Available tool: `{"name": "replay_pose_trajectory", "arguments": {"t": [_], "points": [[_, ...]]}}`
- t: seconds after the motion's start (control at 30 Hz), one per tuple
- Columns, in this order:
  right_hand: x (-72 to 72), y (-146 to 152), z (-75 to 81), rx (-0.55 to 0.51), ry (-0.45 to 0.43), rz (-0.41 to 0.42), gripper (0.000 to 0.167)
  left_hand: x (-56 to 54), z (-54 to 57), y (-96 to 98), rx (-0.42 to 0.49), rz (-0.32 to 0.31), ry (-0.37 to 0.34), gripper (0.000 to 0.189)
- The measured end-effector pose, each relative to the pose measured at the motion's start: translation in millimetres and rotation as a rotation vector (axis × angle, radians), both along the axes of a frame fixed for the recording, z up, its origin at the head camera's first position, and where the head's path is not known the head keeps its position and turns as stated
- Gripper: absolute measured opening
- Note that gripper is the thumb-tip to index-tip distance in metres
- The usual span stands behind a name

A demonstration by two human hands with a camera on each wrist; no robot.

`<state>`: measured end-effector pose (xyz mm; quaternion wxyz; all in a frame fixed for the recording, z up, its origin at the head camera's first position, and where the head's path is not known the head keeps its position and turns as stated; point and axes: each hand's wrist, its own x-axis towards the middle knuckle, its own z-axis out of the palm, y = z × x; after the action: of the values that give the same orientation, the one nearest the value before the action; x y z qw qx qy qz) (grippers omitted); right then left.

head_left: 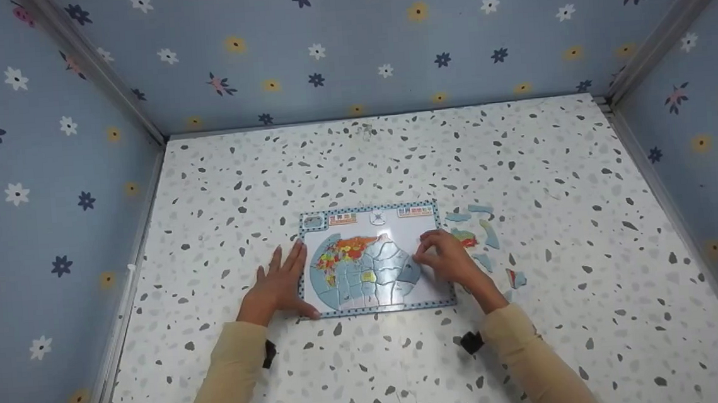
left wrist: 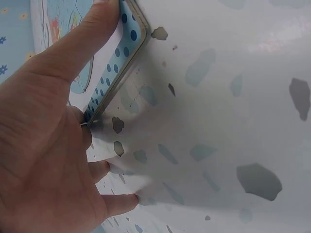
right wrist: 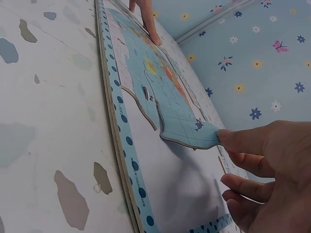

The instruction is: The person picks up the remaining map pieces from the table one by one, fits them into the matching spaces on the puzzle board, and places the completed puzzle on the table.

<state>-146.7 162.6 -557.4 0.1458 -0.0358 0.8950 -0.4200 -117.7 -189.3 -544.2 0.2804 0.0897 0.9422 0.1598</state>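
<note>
A world-map jigsaw puzzle board (head_left: 432, 292) with a blue dotted border lies flat on the table. Joined pieces form much of the round map (head_left: 352, 281), while white backing shows at its right. My left hand (head_left: 273, 288) spreads its fingers along the board's left edge, the thumb resting on the near corner. Over the board's right side, my right hand (head_left: 450, 257) pinches a light-blue puzzle piece (right wrist: 187, 128) between thumb and forefinger. That piece is slightly tilted, its far end by the joined pieces, and casts a shadow on the backing.
Several loose puzzle pieces (head_left: 491, 235) lie right of the board, some partly behind the right hand. A red-and-blue piece (head_left: 516, 278) sits nearer the right forearm. Flowered blue panels (head_left: 355, 50) enclose the speckled table (head_left: 556, 213) at the back and both sides.
</note>
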Motion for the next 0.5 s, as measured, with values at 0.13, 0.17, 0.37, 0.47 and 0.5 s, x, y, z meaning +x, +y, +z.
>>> {"name": "replay_pose_trajectory", "arguments": {"t": [0.13,0.17,0.37,0.47,0.5], "points": [[0.4,-6,-0.7,0.018,0.007,-0.023,0.009,0.5,0.2,0.2,0.005,0.001,0.001,0.138],[0.3,-7,-0.8,0.023,0.010,-0.031,0.009,0.4,-0.2,0.2,0.005,0.002,0.001,0.138],[1.3,-13,-1.2,0.077,0.032,-0.081,0.007,-0.5,-1.7,0.5,0.001,0.009,-0.005,0.139],[2.8,-15,-1.2,0.095,0.042,-0.092,0.006,-0.4,-1.7,0.5,-0.001,0.009,-0.005,0.139],[3.2,-15,-1.5,0.102,0.044,-0.097,0.006,-0.4,-1.6,0.4,-0.002,0.008,-0.005,0.139]]}}
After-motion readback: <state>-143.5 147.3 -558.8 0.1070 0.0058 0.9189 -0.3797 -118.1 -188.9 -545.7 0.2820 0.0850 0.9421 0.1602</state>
